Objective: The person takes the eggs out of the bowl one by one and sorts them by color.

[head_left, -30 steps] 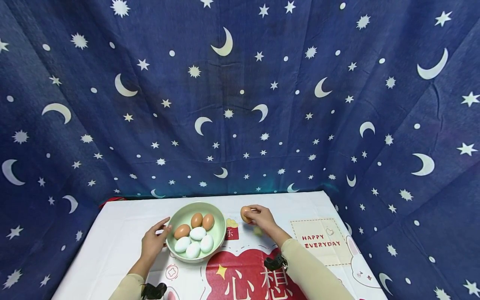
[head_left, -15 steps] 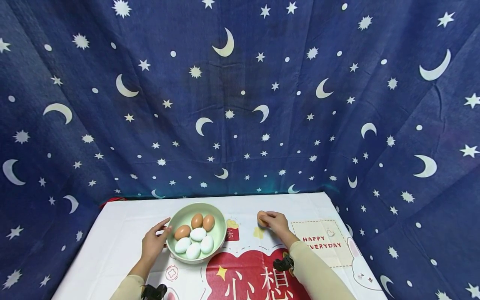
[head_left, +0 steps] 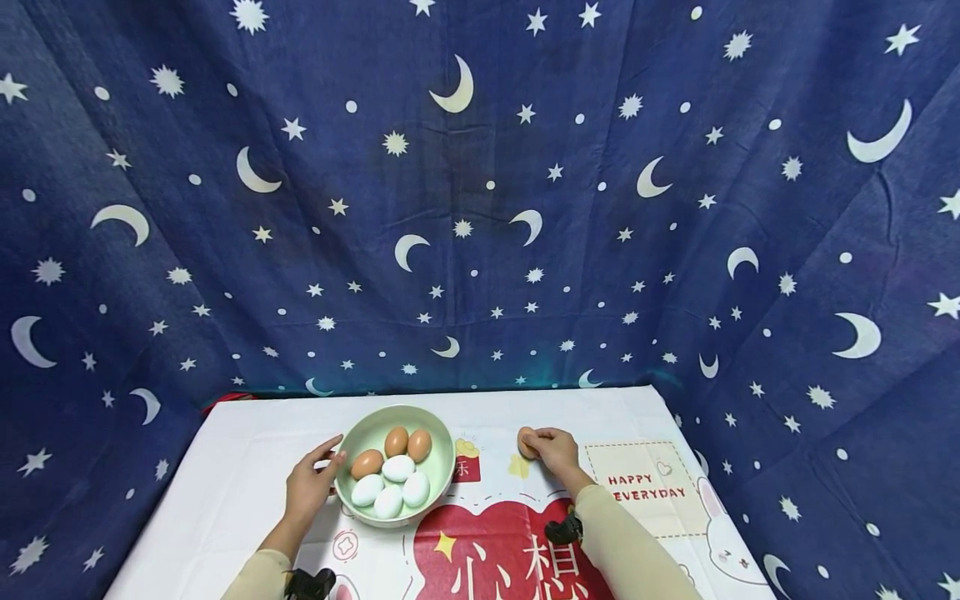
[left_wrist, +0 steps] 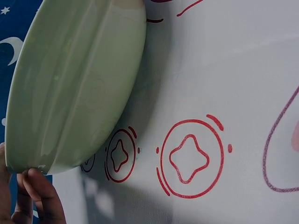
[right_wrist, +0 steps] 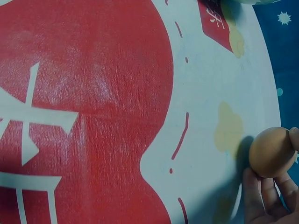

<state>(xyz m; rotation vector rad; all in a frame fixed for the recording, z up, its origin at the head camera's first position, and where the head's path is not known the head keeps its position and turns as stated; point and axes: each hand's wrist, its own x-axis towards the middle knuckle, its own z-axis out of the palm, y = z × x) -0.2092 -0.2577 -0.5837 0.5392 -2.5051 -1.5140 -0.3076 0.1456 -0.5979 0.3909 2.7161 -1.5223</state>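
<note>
A pale green bowl (head_left: 447,479) stands on the left half of the table, holding three brown eggs (head_left: 367,463) and several white eggs (head_left: 398,468). At its left side my left hand (head_left: 308,483) grips the rim; in the left wrist view the fingers (left_wrist: 43,196) press under the bowl's edge, and the thumb is mostly cut off by the frame. To the right of the bowl, my right hand (head_left: 557,452) pinches another brown egg (right_wrist: 272,152) between thumb and fingertips, close over the tablecloth near a yellow printed shape.
A white tablecloth (head_left: 255,450) with red and cartoon prints covers the table. Behind and on both sides hangs a dark blue curtain (head_left: 465,267) with moons and stars. Each wrist wears a black device (head_left: 564,528).
My right hand has moved right, away from the bowl, with the brown egg, and has lowered slightly. The left hand stays on the bowl's rim. The head view has shifted slightly.
</note>
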